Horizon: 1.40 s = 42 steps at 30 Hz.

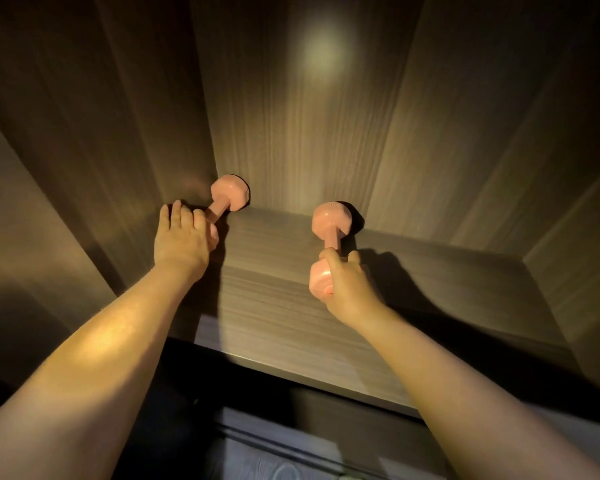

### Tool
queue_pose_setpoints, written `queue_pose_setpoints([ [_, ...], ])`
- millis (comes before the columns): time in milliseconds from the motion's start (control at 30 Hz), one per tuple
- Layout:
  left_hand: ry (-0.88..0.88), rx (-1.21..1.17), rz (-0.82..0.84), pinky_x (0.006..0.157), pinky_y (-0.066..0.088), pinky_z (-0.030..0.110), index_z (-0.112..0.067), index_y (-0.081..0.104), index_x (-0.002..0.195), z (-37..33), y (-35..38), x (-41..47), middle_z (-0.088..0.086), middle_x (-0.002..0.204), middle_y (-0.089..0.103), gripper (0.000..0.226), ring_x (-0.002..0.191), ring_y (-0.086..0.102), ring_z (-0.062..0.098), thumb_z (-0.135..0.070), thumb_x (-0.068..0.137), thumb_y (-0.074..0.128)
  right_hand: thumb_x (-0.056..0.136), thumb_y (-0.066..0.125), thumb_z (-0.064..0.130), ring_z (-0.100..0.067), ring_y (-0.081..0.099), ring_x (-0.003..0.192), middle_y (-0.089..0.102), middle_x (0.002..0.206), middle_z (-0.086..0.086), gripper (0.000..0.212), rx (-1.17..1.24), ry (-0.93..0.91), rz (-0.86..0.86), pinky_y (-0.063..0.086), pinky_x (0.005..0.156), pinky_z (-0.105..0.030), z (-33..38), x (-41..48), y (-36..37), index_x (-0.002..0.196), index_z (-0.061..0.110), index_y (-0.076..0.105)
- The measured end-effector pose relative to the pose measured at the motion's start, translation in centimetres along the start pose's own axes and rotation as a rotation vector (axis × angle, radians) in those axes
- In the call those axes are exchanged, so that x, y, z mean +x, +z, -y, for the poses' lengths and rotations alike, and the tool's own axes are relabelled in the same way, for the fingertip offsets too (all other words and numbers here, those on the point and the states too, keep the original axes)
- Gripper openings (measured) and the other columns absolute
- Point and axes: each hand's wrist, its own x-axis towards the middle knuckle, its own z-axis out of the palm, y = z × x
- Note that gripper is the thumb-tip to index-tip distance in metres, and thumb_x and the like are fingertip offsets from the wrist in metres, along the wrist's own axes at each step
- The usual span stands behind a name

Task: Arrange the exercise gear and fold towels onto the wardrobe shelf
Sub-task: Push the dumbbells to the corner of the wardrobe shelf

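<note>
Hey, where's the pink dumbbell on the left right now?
Head view: the left dumbbell lies in the back left corner of the shelf, its near end under the left hand, left of the right dumbbell.

Just the one camera here, riding on my head, facing forward and a little down into the wardrobe. It's a wide lens, so the side panels splay outward toward the frame edges. The shelf sits near, filling the middle. My left forearm and right forearm stretch in from the bottom corners. The back panel fills the top.
</note>
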Motion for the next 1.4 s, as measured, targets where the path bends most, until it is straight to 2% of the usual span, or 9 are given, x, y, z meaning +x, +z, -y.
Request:
queue_pose_setpoints([
  [267,0.015,-0.011,0.018,0.122,0.002,0.045,-0.004,0.012,0.153,0.6,0.1,0.1,0.02,0.161,0.009,0.057,0.15,0.002,0.031,-0.03,0.104,0.023,0.085,0.066,0.001,-0.031,0.046,0.114,0.035,0.129,-0.012,0.074,0.002,-0.007,0.004,0.052,0.086,-0.038,0.2,0.2,0.2,0.142,0.031,0.029],
  [367,0.025,-0.286,-0.131,0.121,0.012,0.046,0.0,0.017,0.152,-1.3,-0.8,-1.8,0.023,0.16,0.011,0.06,0.148,0.009,0.035,-0.021,0.101,0.04,0.087,0.067,0.009,-0.034,0.05,0.115,0.038,0.132,-0.016,0.078,0.014,-0.021,0.028,0.049,0.086,-0.038,0.1,0.4,-0.3,0.147,0.023,0.02],
  [433,0.169,-0.453,-0.187,0.119,0.017,0.046,0.001,0.026,0.149,-3.8,-1.2,-4.2,0.021,0.158,0.019,0.063,0.147,0.016,0.033,-0.014,0.093,0.052,0.088,0.069,0.016,-0.032,0.053,0.113,0.045,0.131,-0.016,0.073,0.05,-0.015,0.069,0.047,0.085,-0.037,-0.6,0.4,-0.9,0.144,0.012,0.023],
  [533,0.36,-0.665,-0.034,0.12,0.016,0.04,-0.007,0.028,0.151,-7.7,-1.7,-7.1,0.012,0.157,0.027,0.063,0.147,0.022,0.025,-0.017,0.094,0.054,0.087,0.072,0.025,-0.021,0.055,0.108,0.052,0.121,-0.005,0.058,0.207,-0.008,0.129,0.044,0.08,-0.032,-2.1,0.0,-1.7,0.132,0.014,0.039],
  [667,0.389,-0.965,0.069,0.101,0.046,0.043,-0.02,0.033,0.148,-11.6,-3.1,-8.7,0.006,0.147,0.039,0.061,0.126,0.05,0.027,-0.019,0.093,0.058,0.088,0.07,0.017,-0.022,0.048,0.129,0.048,0.144,-0.003,0.064,0.278,0.043,0.13,0.037,0.097,-0.029,-3.8,-0.3,-2.0,0.144,0.018,0.041],
  [767,0.353,-0.928,0.13,0.093,0.05,0.047,-0.033,0.033,0.143,-14.1,-3.6,-9.1,0.004,0.14,0.04,0.059,0.12,0.05,0.028,-0.032,0.091,0.061,0.092,0.062,0.015,-0.024,0.036,0.141,0.036,0.154,-0.005,0.067,0.17,0.134,0.192,0.034,0.112,-0.037,-5.2,-0.8,-1.7,0.152,0.019,0.03],
  [900,0.174,-0.791,0.109,0.093,0.047,0.048,-0.031,0.027,0.142,-16.5,-3.6,-9.3,0.007,0.129,0.04,0.071,0.118,0.047,0.029,-0.05,0.085,0.065,0.093,0.061,0.018,-0.024,0.026,0.146,0.029,0.158,-0.004,0.07,0.073,0.129,0.231,0.029,0.116,-0.04,-5.9,-1.5,-1.3,0.153,0.02,0.025],
  [1033,0.181,-0.706,-0.018,0.093,0.044,0.049,-0.023,0.031,0.138,-16.8,-2.8,-8.9,0.009,0.123,0.045,0.064,0.114,0.05,0.031,-0.048,0.088,0.061,0.096,0.056,0.028,-0.024,0.008,0.15,0.02,0.162,-0.002,0.065,-0.043,0.075,0.248,0.017,0.12,-0.052,-5.6,-1.3,-0.7,0.153,0.02,0.026],
  [1400,0.129,-0.641,0.03,0.095,0.045,0.05,-0.023,0.032,0.136,-7.9,-1.3,-6.5,0.01,0.125,0.045,0.066,0.112,0.053,0.032,-0.042,0.083,0.067,0.099,0.024,0.061,-0.031,-0.029,0.143,-0.021,0.161,0.003,0.064,-0.173,0.04,0.318,-0.016,0.11,-0.064,-3.7,-0.9,2.3,0.154,0.04,-0.003],
])
